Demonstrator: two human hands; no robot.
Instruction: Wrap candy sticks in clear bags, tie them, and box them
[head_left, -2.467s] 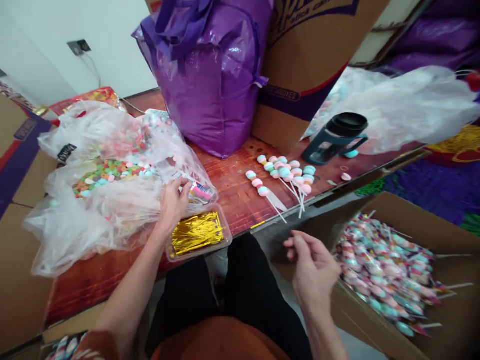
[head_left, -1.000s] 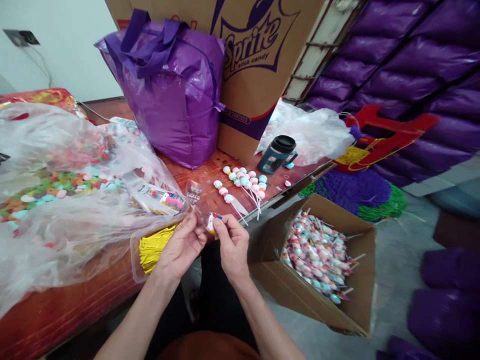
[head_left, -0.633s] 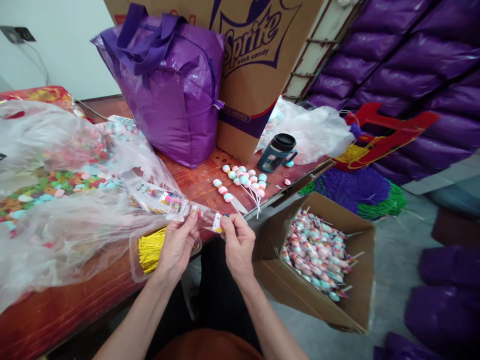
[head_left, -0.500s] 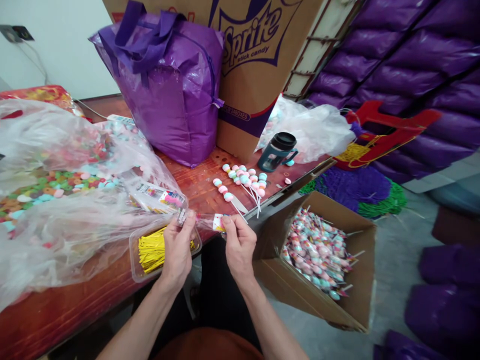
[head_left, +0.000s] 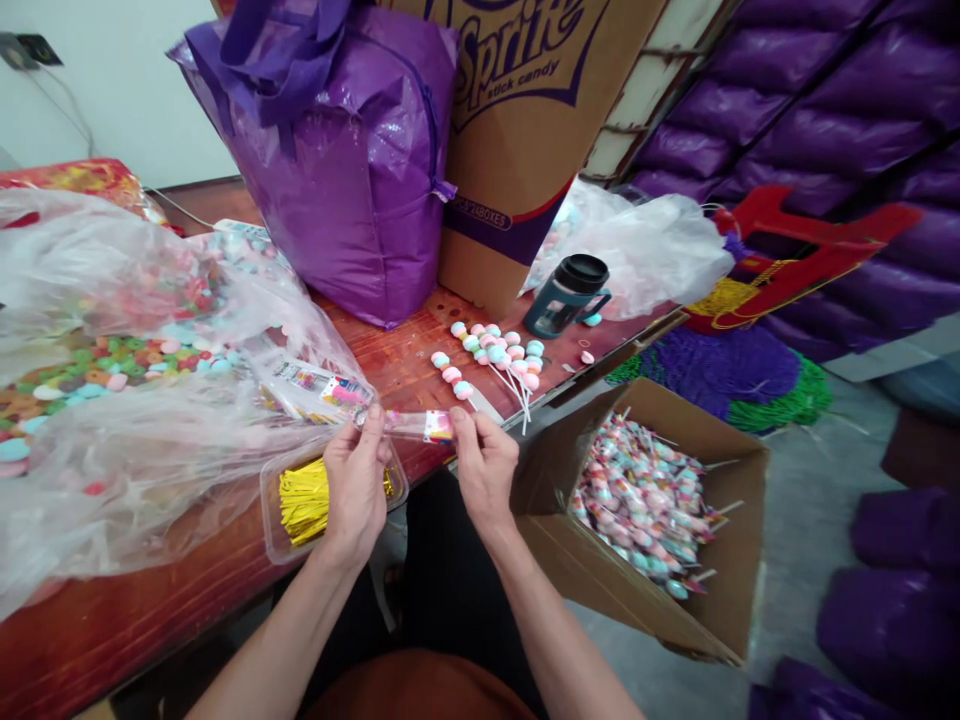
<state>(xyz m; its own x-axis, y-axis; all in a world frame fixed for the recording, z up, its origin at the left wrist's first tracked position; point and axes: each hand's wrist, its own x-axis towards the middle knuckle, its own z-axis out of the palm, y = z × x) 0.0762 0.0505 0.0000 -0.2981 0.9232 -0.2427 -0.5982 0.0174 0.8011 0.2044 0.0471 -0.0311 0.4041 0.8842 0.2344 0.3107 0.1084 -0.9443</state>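
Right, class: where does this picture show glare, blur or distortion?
All in the head view: glare spots the purple zip bag; print on the clear wrapper is too soft to read; the Sprite stick candy carton leans, perhaps from camera tilt or wide-angle stretch.

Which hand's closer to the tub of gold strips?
Left. The left hand overlaps the right part of the tub in this view; the right hand is clear of it, farther right, pinching the other end of the clear wrapper.

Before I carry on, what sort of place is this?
Probably a candy-packing workshop: the left hand and right hand hold a clear wrapper, a cardboard box holds a heap of wrapped candy sticks, and a large carton reads "stick candy".
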